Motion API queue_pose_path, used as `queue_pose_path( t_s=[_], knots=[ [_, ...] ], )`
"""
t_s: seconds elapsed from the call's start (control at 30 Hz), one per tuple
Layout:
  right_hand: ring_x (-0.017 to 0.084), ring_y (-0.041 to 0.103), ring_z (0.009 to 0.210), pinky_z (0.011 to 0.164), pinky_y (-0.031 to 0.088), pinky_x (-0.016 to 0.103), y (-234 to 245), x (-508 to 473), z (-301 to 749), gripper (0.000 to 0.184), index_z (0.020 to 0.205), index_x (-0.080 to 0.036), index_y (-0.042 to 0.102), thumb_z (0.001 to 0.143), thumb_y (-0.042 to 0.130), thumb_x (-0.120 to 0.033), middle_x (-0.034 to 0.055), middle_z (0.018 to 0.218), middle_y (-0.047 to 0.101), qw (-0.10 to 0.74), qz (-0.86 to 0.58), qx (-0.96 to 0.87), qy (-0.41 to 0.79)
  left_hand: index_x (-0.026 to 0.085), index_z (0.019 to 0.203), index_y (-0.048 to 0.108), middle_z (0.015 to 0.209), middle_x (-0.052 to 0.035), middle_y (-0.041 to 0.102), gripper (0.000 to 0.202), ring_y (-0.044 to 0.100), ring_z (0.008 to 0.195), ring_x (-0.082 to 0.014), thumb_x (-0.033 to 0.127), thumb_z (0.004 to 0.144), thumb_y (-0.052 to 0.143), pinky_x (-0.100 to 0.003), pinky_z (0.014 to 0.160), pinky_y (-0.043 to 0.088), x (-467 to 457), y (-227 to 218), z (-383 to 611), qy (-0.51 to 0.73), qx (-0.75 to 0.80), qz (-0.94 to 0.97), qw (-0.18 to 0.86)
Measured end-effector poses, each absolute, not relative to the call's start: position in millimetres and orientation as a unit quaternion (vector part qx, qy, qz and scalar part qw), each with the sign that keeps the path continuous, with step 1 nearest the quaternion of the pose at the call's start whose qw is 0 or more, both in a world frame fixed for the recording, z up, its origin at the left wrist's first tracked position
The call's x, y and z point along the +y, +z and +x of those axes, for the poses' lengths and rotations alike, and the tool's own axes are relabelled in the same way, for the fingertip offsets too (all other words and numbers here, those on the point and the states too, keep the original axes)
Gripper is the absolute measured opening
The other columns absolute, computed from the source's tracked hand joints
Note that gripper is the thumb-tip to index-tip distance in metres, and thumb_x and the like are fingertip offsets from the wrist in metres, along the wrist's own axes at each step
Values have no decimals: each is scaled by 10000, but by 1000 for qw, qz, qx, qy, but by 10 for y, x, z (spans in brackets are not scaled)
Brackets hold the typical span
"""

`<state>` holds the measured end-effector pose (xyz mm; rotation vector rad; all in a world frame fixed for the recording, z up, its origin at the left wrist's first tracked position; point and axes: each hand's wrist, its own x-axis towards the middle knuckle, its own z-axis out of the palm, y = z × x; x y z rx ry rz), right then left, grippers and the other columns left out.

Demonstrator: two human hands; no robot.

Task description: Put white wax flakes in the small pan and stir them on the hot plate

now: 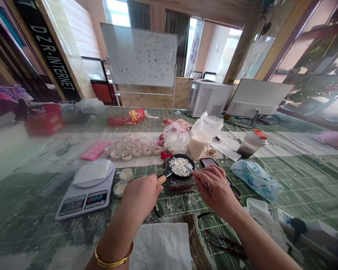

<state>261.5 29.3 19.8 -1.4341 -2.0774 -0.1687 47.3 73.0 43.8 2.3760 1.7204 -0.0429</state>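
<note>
Whiteboard point(139, 54) covered in handwriting stands at the far side of a room, beyond a long table topped with a green cutting mat point(298, 195). A white computer case point(208, 98) and the back of a monitor point(256, 97) stand toward the table's far edge.

At the near edge, the work in hand is stirring white flakes point(179, 167) in a small frying pan point(186, 157), which sits on a small black burner point(180, 184). The left hand point(142, 197) has its fingers curled together, clamped around the pan's wooden handle point(161, 180). The right hand point(215, 187) has its fingers close together, pinching a thin stirrer point(188, 167), whose blue tip reaches into the flakes.

A kitchen scale point(73, 206) lies to the left of the pan, with two small cups point(126, 174) between them. A row of small cups point(126, 153) runs behind, and a phone point(207, 162) lies just beyond the right hand.

The right hand hides most of the stirrer, so its full length cannot be made out. Nor can anyone tell whether the burner is lit. The cups' contents are too small to identify.
</note>
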Motion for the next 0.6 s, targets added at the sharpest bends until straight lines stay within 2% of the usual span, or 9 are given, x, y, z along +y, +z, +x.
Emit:
queue_pose_path(
  t_s=[0.27,0.47,0.6],
  knots=[
    [182,507,846,800,369,366,-26,365,2769,276,1093,-240,588,843,473,-256,54,887,603,250,-557,-792,-24,196,766,513,729,-28,643,232,582,634,-173,385,826,395,-238,471,237,737,434,482,-18,583,807,95],
    [193,505,893,810,378,363,-95,318,2877,387,1216,-226,492,830,484,-239,68,975,588,227,-566,-792,-13,199,769,519,704,-24,631,258,571,610,-164,407,825,377,-236,469,228,750,428,486,-28,587,803,98],
    [198,523,930,833,390,338,-1,38,3277,303,1087,-202,582,832,474,-324,67,979,611,228,-654,-719,-57,210,806,538,722,-35,631,299,571,619,-171,441,823,348,-237,474,240,772,426,495,-47,591,799,103]
  ],
)
